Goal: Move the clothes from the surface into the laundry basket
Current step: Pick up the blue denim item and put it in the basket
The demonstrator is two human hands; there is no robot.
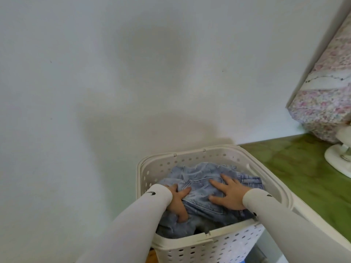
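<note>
A white perforated laundry basket (190,158) stands against the wall at the lower middle of the head view. Light blue jeans (199,186) lie crumpled inside it, a back pocket facing up. My left hand (177,203) rests on the left part of the jeans, its fingers curled into the fabric. My right hand (228,194) lies flat on the jeans with its fingers spread. Both arms wear white sleeves. Something dark shows under the jeans near the basket's front wall.
A green surface (303,168) runs along the basket's right side. On it stand a floral-covered bulky object (326,92) and the white round base of an appliance (340,160). A pale wall fills the left and the back.
</note>
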